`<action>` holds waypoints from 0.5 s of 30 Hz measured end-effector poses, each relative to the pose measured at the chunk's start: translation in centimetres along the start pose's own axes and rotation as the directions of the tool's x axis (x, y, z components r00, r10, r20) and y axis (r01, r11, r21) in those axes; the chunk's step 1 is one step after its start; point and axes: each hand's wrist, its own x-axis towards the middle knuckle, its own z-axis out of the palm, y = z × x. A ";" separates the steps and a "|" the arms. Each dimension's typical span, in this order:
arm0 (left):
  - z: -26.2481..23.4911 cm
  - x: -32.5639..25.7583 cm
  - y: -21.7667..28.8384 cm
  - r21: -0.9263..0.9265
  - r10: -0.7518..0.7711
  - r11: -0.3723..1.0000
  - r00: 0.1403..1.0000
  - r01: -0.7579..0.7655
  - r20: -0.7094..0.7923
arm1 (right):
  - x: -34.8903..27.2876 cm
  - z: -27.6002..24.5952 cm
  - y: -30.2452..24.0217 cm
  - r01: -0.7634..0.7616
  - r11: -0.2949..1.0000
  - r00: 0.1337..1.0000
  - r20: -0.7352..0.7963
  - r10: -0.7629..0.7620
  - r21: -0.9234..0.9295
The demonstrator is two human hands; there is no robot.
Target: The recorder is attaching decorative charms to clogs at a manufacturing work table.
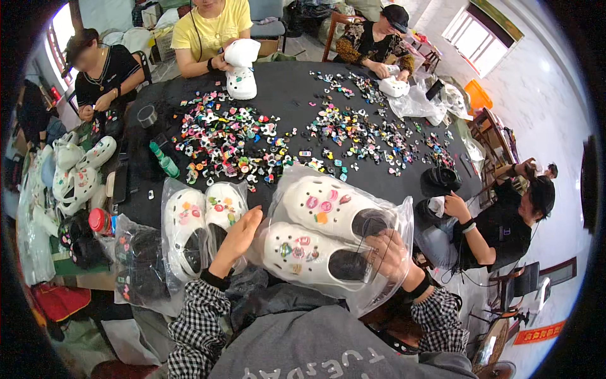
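Our right hand (391,256) grips the bag (341,237) with two white clogs (315,230) inside. Our left hand (238,237) is spread flat on the bag's left edge, beside another bag (199,230).

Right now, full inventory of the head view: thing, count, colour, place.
Clear plastic bag with a pair of white foam clogs: 1, white with coloured charms, held at the near table edge.
Second clear bag of white clogs: 1, white, left of the first, on the table.
Clear bag of black clogs: 1, black, far left near edge.
Small shoe charms: too many to count, multicoloured, spread across the black round table.
Green bottle: 1, green, left of the charms.
Loose white clogs: several, white, off the table's left side.
Co-workers: 4, seated round the table.
Left hand: on the first bag's left edge.
Right hand: gripping its right end.
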 end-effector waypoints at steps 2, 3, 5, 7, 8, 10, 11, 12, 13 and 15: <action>0.2 -0.7 0.4 0.058 0.143 0.989 0.984 -0.137 -0.103 | 0.6 -1.0 -0.3 0.054 0.999 0.999 -0.004 -0.054 -0.004; -0.4 -1.8 1.5 0.125 0.087 0.989 0.993 -0.078 -0.074 | 1.3 -1.4 -0.7 0.044 0.999 0.999 -0.019 -0.044 -0.015; -0.5 -2.8 -0.2 0.087 0.178 0.982 0.975 -0.168 -0.135 | 2.2 -1.7 -0.8 0.045 0.999 0.998 -0.042 -0.046 -0.018; -1.0 -4.1 0.4 0.136 0.188 0.977 0.969 -0.167 -0.161 | 2.5 -1.8 -0.8 0.041 0.999 0.997 -0.070 -0.042 -0.004; -1.4 -4.9 0.9 0.183 0.199 0.969 0.964 -0.166 -0.179 | 2.7 -1.8 -0.7 0.041 0.999 0.996 -0.084 -0.040 0.003; -1.9 -6.4 2.2 0.099 0.200 0.979 0.949 -0.180 -0.244 | 3.2 -1.6 -0.7 0.064 0.998 0.993 -0.097 -0.062 0.018; -2.7 -6.9 2.4 0.069 0.147 0.989 0.917 -0.131 -0.372 | 3.4 -1.4 -0.7 0.071 0.997 0.992 -0.107 -0.067 0.033; -3.8 -7.7 2.6 0.033 0.090 0.996 0.862 -0.085 -0.499 | 3.8 -1.2 -0.8 0.085 0.995 0.990 -0.120 -0.078 0.052; -5.1 -8.1 3.0 -0.012 0.104 0.991 0.820 -0.134 -0.563 | 3.7 -1.0 -0.7 0.088 0.995 0.992 -0.096 -0.084 0.041; -6.9 -9.2 4.5 -0.115 0.092 0.971 0.772 -0.209 -0.629 | 3.8 -0.3 -0.2 0.122 0.989 0.990 -0.081 -0.115 0.089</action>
